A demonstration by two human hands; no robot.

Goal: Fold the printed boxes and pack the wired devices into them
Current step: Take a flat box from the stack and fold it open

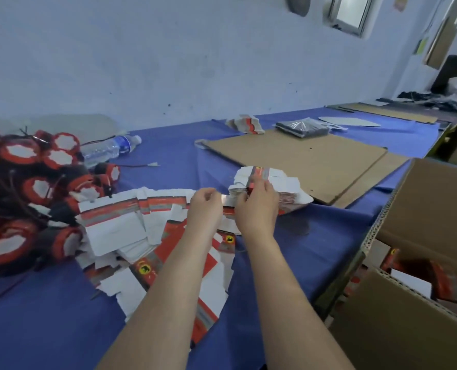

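Blue tabletop (315, 249) with stack of flat printed boxes (288, 188) just beyond right grip (258, 209), pinching its top blank; left grip (206, 209) beside, curled, hold unclear; wired devices (21, 198) well left.

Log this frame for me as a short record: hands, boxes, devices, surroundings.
right hand: grips stack of flat boxes
left hand: fingers curled beside that stack, grip unclear
loose flat boxes: spread on blue table
wired devices: heaped at left, unpacked
carton: right of table
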